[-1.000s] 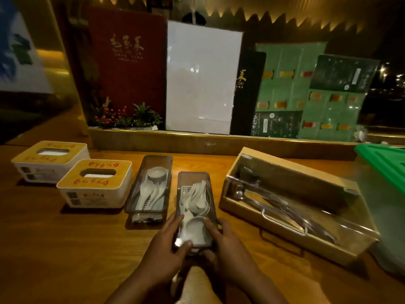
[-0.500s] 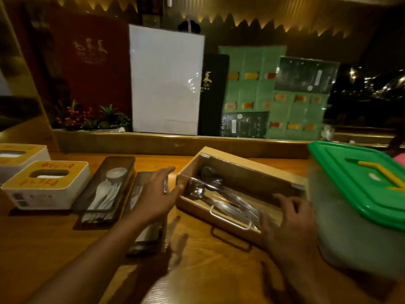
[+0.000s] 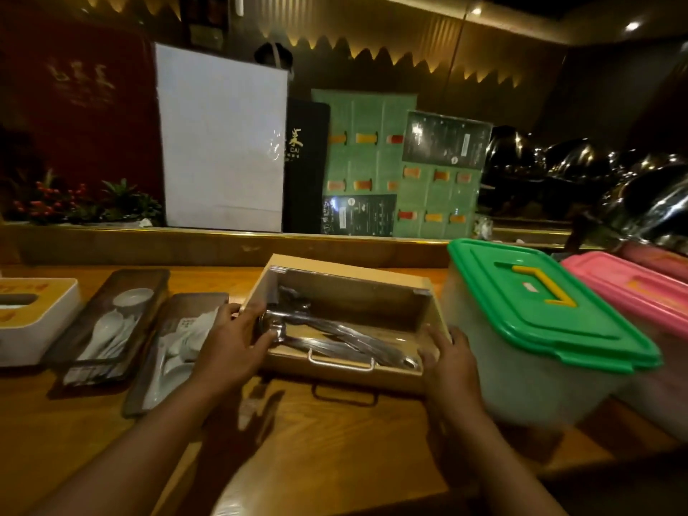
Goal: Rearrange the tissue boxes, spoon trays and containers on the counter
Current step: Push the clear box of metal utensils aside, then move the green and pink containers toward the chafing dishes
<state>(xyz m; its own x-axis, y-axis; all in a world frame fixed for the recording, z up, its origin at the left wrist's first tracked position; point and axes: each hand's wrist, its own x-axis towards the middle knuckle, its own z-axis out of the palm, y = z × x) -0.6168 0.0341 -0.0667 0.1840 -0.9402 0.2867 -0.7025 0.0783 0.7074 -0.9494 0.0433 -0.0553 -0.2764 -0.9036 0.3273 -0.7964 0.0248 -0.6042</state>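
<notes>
Bench (image 3: 353, 441): orange-brown wood grain. Cutlery box (image 3: 372, 277): pale tan. Container lids: green (image 3: 580, 329) with yellow handle (image 3: 547, 286); pink (image 3: 610, 277). Spoons (image 3: 108, 329): white.

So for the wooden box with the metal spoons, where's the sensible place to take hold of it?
By its two short ends, one hand from each side, probably. The wooden cutlery box is long and wide, loaded with loose metal spoons, so gripping both ends keeps it level. The left hand and right hand are already at those ends. The front handle suits pulling, not lifting.
</notes>
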